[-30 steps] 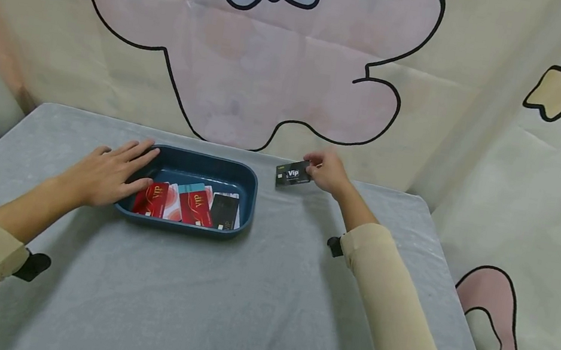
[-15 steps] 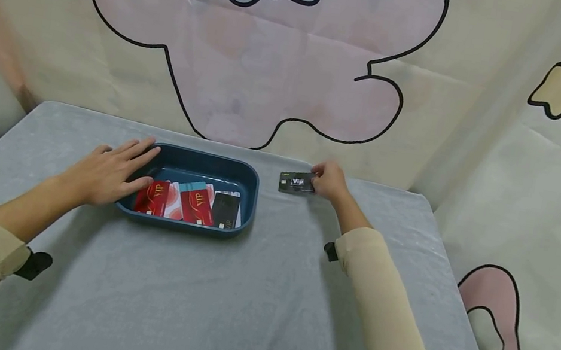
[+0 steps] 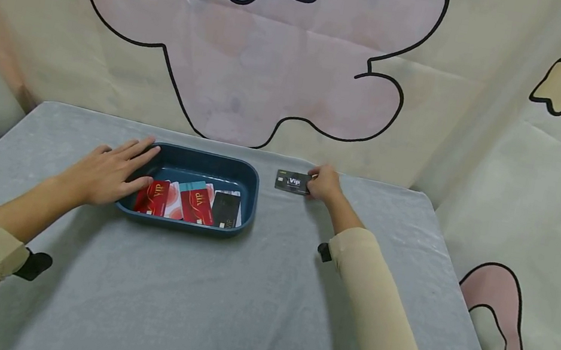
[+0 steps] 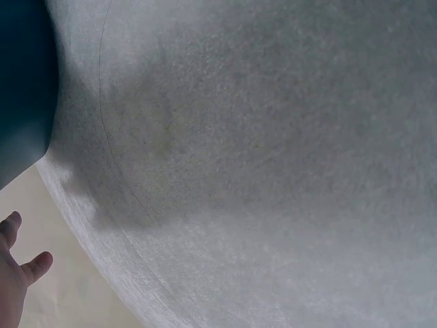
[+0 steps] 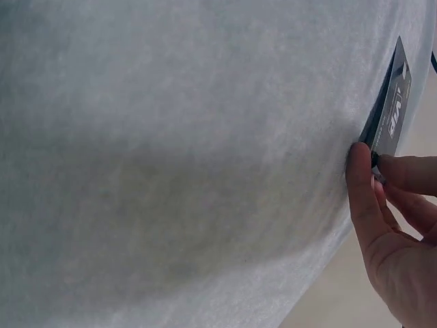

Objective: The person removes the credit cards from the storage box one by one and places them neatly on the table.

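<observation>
At the far side of the desk [image 3: 218,299] sits a blue tray [image 3: 200,166]. Over its left rim lies the left hand [image 3: 105,176], fingers spread. Right of the tray, the right hand [image 3: 325,184] pinches the Vip card [image 3: 290,181] by its right end. Inside the tray, red cards [image 3: 196,207] lie left of a black card [image 3: 224,209].

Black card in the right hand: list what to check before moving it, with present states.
1. Right hand pinches the black card: ok.
2. Black card above the tray: not ok, it is off to the tray's right.
3. Bare space in the tray: ok, behind the other cards.
4. Left hand steadying the tray: cannot tell; it lies over the left end.
5. Black card fully off the tablecloth: cannot tell.
</observation>
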The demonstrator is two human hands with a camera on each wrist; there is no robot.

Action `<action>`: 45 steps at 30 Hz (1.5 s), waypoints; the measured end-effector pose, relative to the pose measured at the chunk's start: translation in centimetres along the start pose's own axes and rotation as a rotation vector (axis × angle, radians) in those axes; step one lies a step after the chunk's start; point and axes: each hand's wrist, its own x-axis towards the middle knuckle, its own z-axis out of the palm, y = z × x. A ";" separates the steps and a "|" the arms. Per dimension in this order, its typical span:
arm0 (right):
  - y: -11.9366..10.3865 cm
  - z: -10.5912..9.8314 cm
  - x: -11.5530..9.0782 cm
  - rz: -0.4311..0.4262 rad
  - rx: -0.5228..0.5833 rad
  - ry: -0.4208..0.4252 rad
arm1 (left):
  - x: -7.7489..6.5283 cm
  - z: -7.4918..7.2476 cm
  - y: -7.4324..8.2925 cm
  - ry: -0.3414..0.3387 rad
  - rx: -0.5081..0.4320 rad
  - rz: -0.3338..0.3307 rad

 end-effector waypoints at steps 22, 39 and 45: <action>-4.1 -3.4 -1.9 -0.232 -0.071 -0.108 | -0.2 -0.1 0.1 0.011 0.010 0.004; -11.8 -0.7 -3.7 -0.450 -0.004 -0.378 | -0.2 0.0 -0.1 0.015 0.012 0.016; -12.8 1.4 -4.0 -0.454 0.004 -0.466 | -0.2 0.1 -0.2 0.022 0.007 0.017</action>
